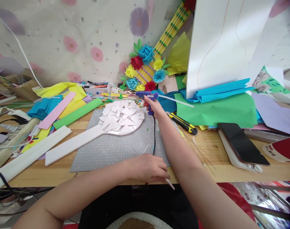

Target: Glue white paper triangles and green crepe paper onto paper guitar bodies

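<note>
My right hand (155, 107) is wrapped around the handle of a blue hot glue gun (140, 94), its nozzle pointing left and a long clear glue stick (176, 100) jutting from its back. Low over the table's front edge, my left hand (148, 168) pinches a small pale paper strip (169, 183). Between the hands and the wall lies a white guitar-like shape (74, 143) with a long flat neck. Its rounded body is covered in overlapping white paper pieces (122, 117). It rests partly on a grey cutting mat (107, 154); the gun's black cord (155, 136) runs down across the mat.
A yellow-black utility knife (183, 123) lies right of my right forearm. Farther right are a phone (241, 143) and a red-white paper cup (282, 149). Coloured paper rolls (78, 113) and a power strip (13, 140) stand left. Behind leans a flower-decorated yellow guitar (147, 74).
</note>
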The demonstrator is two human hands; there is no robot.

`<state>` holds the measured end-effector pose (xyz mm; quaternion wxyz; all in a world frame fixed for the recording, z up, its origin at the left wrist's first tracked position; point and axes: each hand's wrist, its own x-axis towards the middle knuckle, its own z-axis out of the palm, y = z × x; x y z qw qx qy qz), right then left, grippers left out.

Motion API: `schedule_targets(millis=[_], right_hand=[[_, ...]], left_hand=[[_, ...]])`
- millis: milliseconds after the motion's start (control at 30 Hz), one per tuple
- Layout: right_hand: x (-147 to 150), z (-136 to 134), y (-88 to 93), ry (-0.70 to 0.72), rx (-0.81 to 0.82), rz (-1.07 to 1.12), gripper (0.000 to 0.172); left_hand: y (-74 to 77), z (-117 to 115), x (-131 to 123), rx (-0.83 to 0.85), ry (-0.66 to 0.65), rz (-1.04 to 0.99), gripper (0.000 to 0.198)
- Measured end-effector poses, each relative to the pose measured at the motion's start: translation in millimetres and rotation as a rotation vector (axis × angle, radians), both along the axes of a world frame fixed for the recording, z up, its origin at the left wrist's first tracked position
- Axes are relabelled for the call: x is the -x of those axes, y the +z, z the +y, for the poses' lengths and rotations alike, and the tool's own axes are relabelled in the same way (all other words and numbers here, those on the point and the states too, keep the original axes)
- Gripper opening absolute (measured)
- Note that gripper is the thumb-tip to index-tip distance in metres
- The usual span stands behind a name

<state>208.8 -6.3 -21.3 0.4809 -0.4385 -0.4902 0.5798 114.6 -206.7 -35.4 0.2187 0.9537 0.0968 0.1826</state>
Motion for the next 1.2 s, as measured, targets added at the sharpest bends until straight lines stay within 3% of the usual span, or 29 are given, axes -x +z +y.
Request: schedule_targets(millis=[67,200,300,333,433,600,800,967,1067,1200], right_hand=[[-0.7,0.9,-0.6,0.004,-0.003,0.014,0.051],[-3.6,1.1,-1.1,0.041,-0.016,0.039,0.053],[-5.1,-3.2,2.5,0.193,-0.073,0.028,0.052],[-4.9,-5.7,4.4,0.264,-0.097,0.014,0.052],[-1.1,-13.9,10.6,0.419,-0.149,-0.053,0.049],[6.1,-20.7,13.9,0.42,-0.16,-0.137,0.045],[1.7,-18.9,14.7,0.387,-0.174,-0.152,0.045],[-1.8,-15.6,14.0,0.408,-0.203,-0.137,0.045],[-3.5,-13.5,12.6,0.393,-0.204,-0.139,0.045],[-2.5,-15.9,14.8,0.414,-0.224,-0.166,0.046]], left_hand=[[6.8,12.7,7.7,0.196,0.157,-0.203,0.022],[16.1,55.5,41.1,0.674,0.755,-0.696,0.028],[18.6,84.5,71.6,0.882,1.07,-1.088,0.029],[19.7,90.2,80.1,0.953,1.113,-1.172,0.028],[25.1,95.1,97.3,1.133,1.128,-1.353,0.018],[35.3,90.5,111.7,1.353,1.061,-1.544,0.016],[36.3,93.0,129.4,1.385,0.995,-1.719,0.021],[34.5,92.5,132.3,1.243,0.931,-1.618,0.018],[33.3,92.2,133.1,1.143,0.951,-1.523,0.013],[32.4,92.3,132.9,1.149,1.016,-1.476,0.009]])
